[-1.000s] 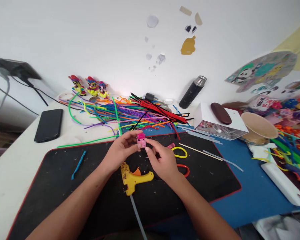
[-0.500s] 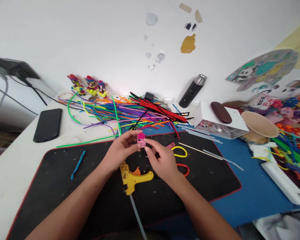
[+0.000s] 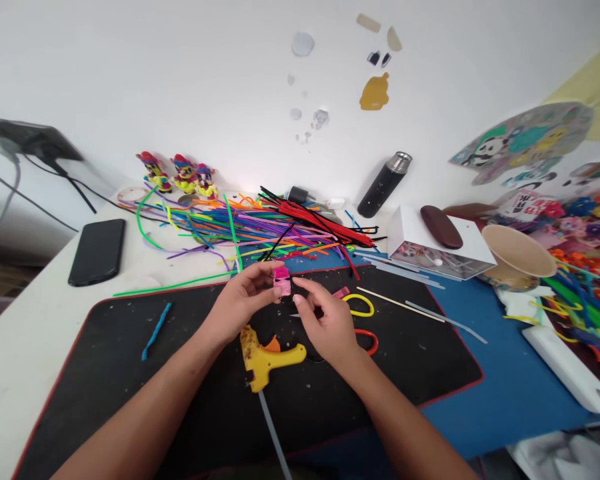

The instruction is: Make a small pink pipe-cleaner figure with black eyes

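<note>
My left hand (image 3: 245, 295) pinches a small two-tone pink piece (image 3: 282, 288), darker pink on top and paler below, between thumb and fingers; dark spots show at its middle. Just to the right of it is my right hand (image 3: 327, 320), its thumb and index finger apart with nothing between them. Under the hands a yellow glue gun (image 3: 270, 360) lies on the black mat (image 3: 200, 420), a pale glue stick running from its back end. Scissors with a yellow and a red handle loop (image 3: 373, 341) lie partly hidden behind my right hand.
A pile of colourful pipe cleaners (image 3: 260, 227) spreads along the back. A phone (image 3: 97, 252) lies at left, a blue twisted piece (image 3: 156, 331) on the mat. At right stand a black flask (image 3: 384, 185), a white box (image 3: 473, 250) and a bowl (image 3: 523, 250). Small figures (image 3: 184, 175) stand behind.
My right fingertips have come away slightly from the pink piece, leaving a small gap. The left hand stays in place with its grip on it.
</note>
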`<control>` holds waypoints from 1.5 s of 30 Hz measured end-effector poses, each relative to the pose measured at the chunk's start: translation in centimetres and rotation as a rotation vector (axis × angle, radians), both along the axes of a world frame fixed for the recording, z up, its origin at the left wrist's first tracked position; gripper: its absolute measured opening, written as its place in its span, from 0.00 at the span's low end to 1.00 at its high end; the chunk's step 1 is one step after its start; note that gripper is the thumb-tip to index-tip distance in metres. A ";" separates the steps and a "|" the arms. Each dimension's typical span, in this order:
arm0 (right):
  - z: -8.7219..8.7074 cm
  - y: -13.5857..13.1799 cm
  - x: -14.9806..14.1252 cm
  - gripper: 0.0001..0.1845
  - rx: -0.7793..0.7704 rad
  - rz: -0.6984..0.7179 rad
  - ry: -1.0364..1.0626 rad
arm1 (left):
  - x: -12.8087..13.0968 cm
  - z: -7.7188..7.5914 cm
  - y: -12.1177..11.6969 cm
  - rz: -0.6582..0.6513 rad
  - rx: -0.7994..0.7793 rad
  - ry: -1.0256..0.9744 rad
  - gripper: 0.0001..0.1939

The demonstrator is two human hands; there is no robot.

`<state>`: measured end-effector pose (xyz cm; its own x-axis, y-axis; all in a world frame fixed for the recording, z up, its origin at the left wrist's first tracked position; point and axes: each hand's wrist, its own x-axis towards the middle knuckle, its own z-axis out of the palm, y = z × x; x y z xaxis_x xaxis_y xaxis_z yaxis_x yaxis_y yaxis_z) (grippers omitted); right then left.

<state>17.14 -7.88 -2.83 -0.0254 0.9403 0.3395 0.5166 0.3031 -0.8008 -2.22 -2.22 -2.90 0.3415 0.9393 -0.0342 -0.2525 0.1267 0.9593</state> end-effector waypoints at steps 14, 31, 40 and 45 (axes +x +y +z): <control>0.1 0.1 -0.1 0.16 -0.068 -0.022 -0.035 | 0.1 0.3 -0.2 -0.041 -0.028 -0.019 0.25; 0.0 -0.2 0.2 0.15 -0.010 -0.041 0.018 | 0.0 -0.2 -0.1 -0.030 -0.001 0.029 0.27; 0.4 -0.3 -0.5 0.18 0.016 0.091 -0.016 | 0.1 -0.2 -0.1 -0.036 0.044 0.034 0.25; 0.4 -0.1 -0.5 0.18 0.014 0.106 -0.020 | 0.1 -0.1 -0.2 -0.039 0.041 0.050 0.26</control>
<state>16.61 -8.02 -2.39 -0.1312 0.9272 0.3508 0.4972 0.3677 -0.7859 -2.09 -2.44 -2.99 0.3770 0.9261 -0.0136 -0.2000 0.0957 0.9751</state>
